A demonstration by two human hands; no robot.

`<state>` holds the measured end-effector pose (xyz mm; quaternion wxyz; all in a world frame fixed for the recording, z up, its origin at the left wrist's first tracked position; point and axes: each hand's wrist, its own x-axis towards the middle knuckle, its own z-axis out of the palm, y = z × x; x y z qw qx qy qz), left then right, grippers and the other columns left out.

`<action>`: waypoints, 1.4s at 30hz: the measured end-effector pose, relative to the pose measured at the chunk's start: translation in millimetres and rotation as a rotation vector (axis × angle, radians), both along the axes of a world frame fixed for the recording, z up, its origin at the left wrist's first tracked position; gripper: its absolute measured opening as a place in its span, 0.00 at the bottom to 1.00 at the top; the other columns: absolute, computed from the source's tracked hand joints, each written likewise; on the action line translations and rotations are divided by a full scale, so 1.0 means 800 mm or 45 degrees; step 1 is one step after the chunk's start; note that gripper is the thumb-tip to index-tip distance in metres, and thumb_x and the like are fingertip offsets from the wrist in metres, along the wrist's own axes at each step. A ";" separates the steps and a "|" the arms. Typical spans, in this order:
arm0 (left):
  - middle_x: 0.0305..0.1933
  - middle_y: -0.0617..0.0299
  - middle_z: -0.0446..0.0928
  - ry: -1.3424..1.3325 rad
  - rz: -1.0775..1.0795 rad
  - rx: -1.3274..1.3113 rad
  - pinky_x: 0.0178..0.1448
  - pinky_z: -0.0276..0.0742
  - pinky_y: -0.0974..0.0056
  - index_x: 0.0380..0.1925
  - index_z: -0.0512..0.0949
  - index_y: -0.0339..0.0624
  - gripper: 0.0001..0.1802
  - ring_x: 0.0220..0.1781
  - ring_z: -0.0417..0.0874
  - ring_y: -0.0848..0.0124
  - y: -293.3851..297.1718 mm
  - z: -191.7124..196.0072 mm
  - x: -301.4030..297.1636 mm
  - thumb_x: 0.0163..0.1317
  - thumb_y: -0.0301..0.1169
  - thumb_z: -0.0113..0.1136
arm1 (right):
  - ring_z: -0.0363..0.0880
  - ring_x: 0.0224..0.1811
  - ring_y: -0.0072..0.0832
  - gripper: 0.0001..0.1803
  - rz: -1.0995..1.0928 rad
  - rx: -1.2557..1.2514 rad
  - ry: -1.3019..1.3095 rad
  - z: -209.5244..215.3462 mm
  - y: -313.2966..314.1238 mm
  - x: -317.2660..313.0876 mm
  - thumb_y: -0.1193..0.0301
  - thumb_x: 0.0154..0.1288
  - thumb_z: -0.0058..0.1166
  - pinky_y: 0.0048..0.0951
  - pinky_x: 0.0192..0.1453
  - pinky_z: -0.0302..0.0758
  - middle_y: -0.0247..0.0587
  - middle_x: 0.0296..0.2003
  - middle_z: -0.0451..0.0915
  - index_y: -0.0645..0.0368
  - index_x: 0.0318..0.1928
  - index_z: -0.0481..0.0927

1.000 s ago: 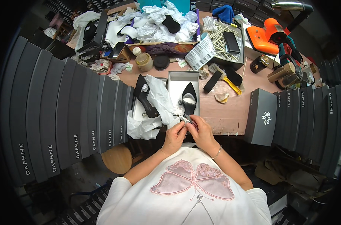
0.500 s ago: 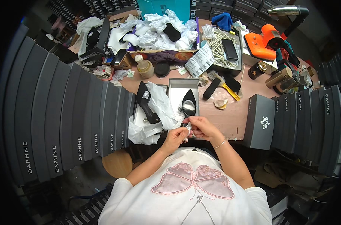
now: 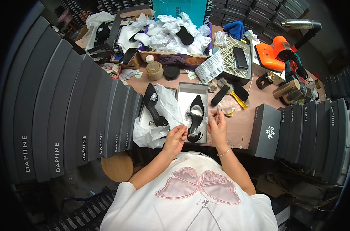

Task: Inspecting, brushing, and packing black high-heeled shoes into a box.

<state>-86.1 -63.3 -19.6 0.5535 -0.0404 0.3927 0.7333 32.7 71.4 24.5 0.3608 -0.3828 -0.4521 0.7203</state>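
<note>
A black pointed slingback shoe (image 3: 195, 112) lies in the white-lined box part (image 3: 202, 90) in front of me, pale stuffing in its toe. Its mate (image 3: 153, 107) rests to the left, beside crumpled white tissue paper (image 3: 168, 103). My left hand (image 3: 175, 139) is closed in a pinch beside the near shoe's heel and strap; what it pinches is too small to make out. My right hand (image 3: 218, 129) is raised just right of the box, thumb and fingers closed on something small and thin, with a clear shine near the fingers, that I cannot identify.
Stacked dark grey shoeboxes wall in the left (image 3: 71, 115) and right (image 3: 264, 131) sides. Beyond the shoes stand a glue-coloured bottle (image 3: 154, 69), a round black tin (image 3: 171, 72), a yellow-handled brush (image 3: 238, 100), a box of pale sticks (image 3: 230, 54) and an orange-based heat gun (image 3: 273, 56).
My hands, together over the shoe's heel before, have parted: the right moved right and away from me, the left slightly left. The near shoe now shows whole in the box.
</note>
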 end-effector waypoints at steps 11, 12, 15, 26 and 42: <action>0.34 0.66 0.78 1.017 -0.631 0.193 0.40 0.71 0.76 0.39 0.78 0.33 0.09 0.35 0.76 0.81 0.043 0.033 -0.027 0.64 0.29 0.61 | 0.63 0.17 0.10 0.05 0.329 0.160 -0.197 0.017 -0.019 -0.002 0.73 0.68 0.52 0.15 0.18 0.58 0.25 0.19 0.69 0.59 0.38 0.70; 0.30 0.67 0.78 1.178 -0.480 0.221 0.35 0.71 0.76 0.36 0.80 0.34 0.08 0.30 0.75 0.82 0.044 0.032 -0.024 0.63 0.28 0.62 | 0.63 0.17 0.11 0.05 0.263 0.189 -0.194 0.017 -0.021 -0.005 0.73 0.68 0.52 0.16 0.18 0.58 0.25 0.19 0.69 0.59 0.38 0.70; 0.27 0.68 0.78 0.901 -0.290 0.139 0.30 0.70 0.76 0.35 0.80 0.35 0.06 0.27 0.74 0.83 0.047 0.037 -0.014 0.62 0.28 0.62 | 0.63 0.16 0.11 0.06 0.080 0.169 -0.137 0.020 -0.030 -0.018 0.71 0.68 0.53 0.16 0.18 0.58 0.26 0.19 0.69 0.59 0.38 0.70; 0.28 0.69 0.73 0.304 -0.459 0.010 0.27 0.63 0.79 0.44 0.78 0.36 0.12 0.23 0.69 0.84 0.029 0.017 -0.061 0.66 0.33 0.58 | 0.61 0.12 0.15 0.06 -0.201 -0.352 0.288 0.019 -0.002 0.019 0.67 0.70 0.52 0.17 0.15 0.56 0.29 0.20 0.71 0.53 0.39 0.69; 0.21 0.70 0.71 0.513 -0.617 0.170 0.23 0.61 0.77 0.32 0.80 0.38 0.08 0.19 0.66 0.84 0.059 -0.009 -0.029 0.64 0.31 0.60 | 0.61 0.14 0.15 0.09 -0.466 -0.462 0.210 0.006 -0.020 0.022 0.66 0.69 0.53 0.18 0.15 0.58 0.30 0.21 0.69 0.53 0.36 0.68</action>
